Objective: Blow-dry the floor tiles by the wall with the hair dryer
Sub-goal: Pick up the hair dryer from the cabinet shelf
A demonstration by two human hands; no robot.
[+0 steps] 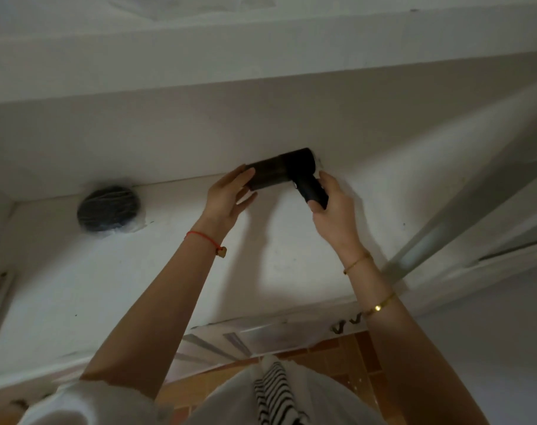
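Note:
A black hair dryer [284,173] is held up high against a white surface, barrel lying sideways. My left hand [227,199] grips the left end of the barrel with thumb and fingers around it. My right hand [333,207] wraps the short handle at the dryer's right end. Both arms reach upward from the bottom of the view. Reddish-brown tiles [331,360] show low in the frame, behind a white and striped cloth [276,391].
A round dark object wrapped in clear plastic [109,208] sits on the white surface to the left. A pale frame bar [439,234] runs diagonally at the right. Small hooks [347,323] hang on the white edge above the tiles.

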